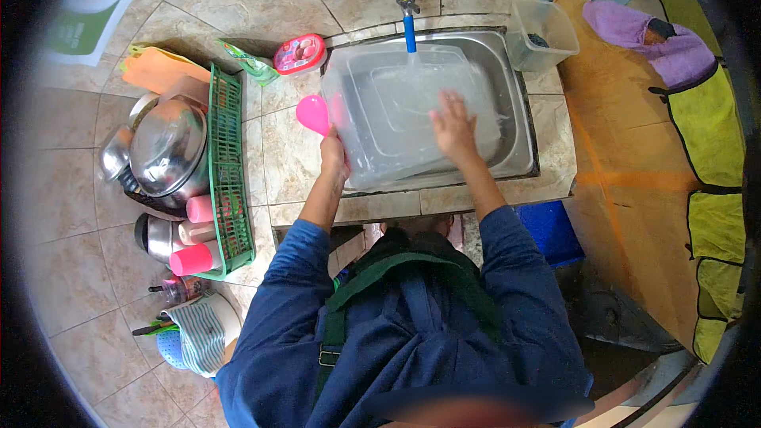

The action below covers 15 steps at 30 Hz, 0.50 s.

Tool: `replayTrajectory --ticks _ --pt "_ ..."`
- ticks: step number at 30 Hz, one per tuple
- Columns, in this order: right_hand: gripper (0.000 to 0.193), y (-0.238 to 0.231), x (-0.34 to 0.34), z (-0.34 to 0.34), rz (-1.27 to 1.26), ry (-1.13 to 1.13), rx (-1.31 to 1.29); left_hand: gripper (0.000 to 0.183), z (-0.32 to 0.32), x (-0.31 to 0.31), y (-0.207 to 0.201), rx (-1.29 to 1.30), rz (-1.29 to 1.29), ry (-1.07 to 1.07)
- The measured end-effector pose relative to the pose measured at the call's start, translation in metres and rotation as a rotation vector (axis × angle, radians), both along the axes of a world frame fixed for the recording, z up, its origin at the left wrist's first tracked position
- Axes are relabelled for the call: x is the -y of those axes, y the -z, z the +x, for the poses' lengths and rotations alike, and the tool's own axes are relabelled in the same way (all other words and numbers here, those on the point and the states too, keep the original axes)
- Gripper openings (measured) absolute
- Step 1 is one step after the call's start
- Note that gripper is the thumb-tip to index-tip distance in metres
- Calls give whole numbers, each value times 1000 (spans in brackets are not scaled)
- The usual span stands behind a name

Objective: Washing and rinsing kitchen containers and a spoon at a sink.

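Observation:
A large translucent plastic lid (396,99), wet and streaked, is held over the steel sink (519,123). Its left edge is gripped by my left hand (334,154), with the fingers partly hidden. Just above that hand, a bright pink rounded piece (313,114) sticks out at the lid's edge; I cannot tell whether it is attached. My right hand (456,131) rests against the lid's upper face, fingers spread and slightly blurred. Behind the lid's far edge is the tap (409,32) with its blue spout.
A green dish rack (226,166) on the left holds metal pots and pink cups. A pink-red tub (300,54) sits at the sink's back left, and a clear container (547,36) at its back right. Cloths, one purple (666,40), hang at right. A blue bin (549,231) stands below.

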State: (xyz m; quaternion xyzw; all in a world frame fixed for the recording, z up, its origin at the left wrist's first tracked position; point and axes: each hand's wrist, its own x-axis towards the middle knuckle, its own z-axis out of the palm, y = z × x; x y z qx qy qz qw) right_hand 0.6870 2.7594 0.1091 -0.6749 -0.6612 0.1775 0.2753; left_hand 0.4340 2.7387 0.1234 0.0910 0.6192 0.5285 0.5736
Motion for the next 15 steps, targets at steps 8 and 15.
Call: replayTrajectory --ticks 8,15 --pt "60 19 -81 -3 -240 -79 -21 44 0 31 4 -120 -45 -20" --pt "60 -21 -105 -105 -27 -201 -152 42 -13 9 25 -201 37 -88"
